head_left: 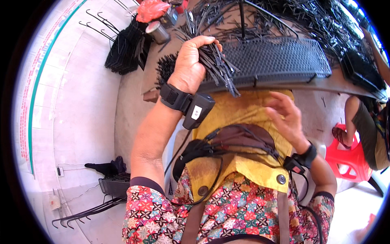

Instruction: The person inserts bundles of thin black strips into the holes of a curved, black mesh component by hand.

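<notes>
My left hand (190,63) is raised over the table's near edge, its fingers wrapped round a bunch of thin black strips (219,67). The strips stick out on both sides of the fist; their exact kind I cannot make out. Lower down and to the right, my right hand (286,118) hovers in front of my yellow apron (231,107) with fingers apart and nothing in it. Just right of the bunch, a black perforated panel (280,59) with a rim lies along the table's near side.
Loose black strips (300,16) heap across the back of the table. A metal can (157,32) and a red plastic bag (152,10) stand at its far left, near stacked black racks (124,49). On the right, a person's leg (351,118) is beside a red stool (345,160).
</notes>
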